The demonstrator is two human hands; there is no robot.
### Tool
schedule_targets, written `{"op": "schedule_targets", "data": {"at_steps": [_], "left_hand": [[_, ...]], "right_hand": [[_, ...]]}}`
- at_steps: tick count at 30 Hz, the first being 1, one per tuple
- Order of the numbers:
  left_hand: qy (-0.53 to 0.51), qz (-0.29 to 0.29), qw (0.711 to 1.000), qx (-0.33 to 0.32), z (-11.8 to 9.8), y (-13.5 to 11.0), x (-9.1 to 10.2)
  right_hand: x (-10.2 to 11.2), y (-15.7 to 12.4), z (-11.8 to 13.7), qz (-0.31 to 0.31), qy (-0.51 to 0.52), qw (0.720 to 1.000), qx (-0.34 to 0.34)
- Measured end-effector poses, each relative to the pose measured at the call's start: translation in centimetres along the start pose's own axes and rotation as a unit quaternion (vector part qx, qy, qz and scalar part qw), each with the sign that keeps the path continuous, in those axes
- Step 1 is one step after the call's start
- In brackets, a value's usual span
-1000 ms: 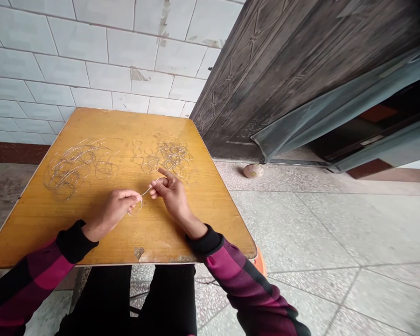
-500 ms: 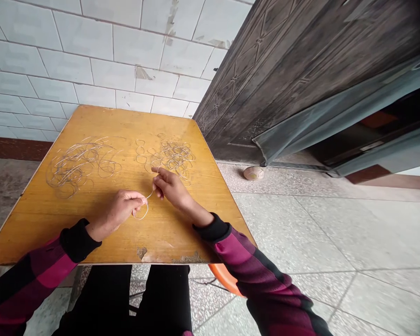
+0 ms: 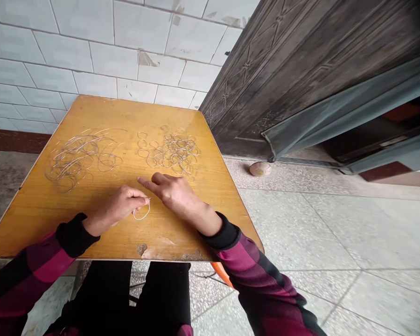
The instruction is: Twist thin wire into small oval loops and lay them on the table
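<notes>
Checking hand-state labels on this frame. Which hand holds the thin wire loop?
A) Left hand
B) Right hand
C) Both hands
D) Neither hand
A. The left hand pinches the thin wire loop in its fingertips, while the right hand is apart from it, with its index finger extended and nothing visible in its grip.

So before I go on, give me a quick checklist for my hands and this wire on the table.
Left hand gripping the wire loop: ok, pinched at the fingertips.
Right hand free: ok, no wire visible in it, index finger extended.
Loop ends joined: cannot tell, the fingers hide them.
Tangled wire apart from the small wire rings: ok, bare tabletop lies between them.
</notes>
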State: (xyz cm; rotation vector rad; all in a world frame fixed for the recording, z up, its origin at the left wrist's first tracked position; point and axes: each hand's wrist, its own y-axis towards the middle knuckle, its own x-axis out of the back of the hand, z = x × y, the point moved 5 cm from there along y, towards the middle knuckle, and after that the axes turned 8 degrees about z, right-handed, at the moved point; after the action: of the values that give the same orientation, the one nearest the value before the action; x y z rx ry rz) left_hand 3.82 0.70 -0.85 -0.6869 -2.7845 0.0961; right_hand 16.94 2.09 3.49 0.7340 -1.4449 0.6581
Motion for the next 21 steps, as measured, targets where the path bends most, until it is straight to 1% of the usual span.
{"op": "schedule_targets", "data": {"at_steps": [5, 9, 15, 18, 21], "left_hand": [[-0.025, 0.0, 1.0, -0.002, 0.2, -0.1, 0.1], [-0.035, 0.001, 0.999, 0.003, 0.3, -0.1, 0.0], [0.017, -0.008, 1.0, 0.006, -0.1, -0.2, 0.1], [0.027, -0.006, 1.0, 0.005, 0.0, -0.1, 0.0], [0.018, 0.008, 1.0, 0.003, 0.2, -0.1, 0.0]], "right_hand": [[-0.1, 0.0, 0.5, -0.01, -0.048, 0.998, 0.043], [-0.2, -0.2, 0.6, -0.011, -0.093, 0.994, 0.054], [-0.1, -0.4, 0.8, -0.018, -0.086, 0.995, 0.046], [0.3, -0.4, 1.1, -0.042, -0.092, 0.993, 0.061], [0.6, -0.5, 1.4, -0.071, -0.071, 0.991, 0.088]]}}
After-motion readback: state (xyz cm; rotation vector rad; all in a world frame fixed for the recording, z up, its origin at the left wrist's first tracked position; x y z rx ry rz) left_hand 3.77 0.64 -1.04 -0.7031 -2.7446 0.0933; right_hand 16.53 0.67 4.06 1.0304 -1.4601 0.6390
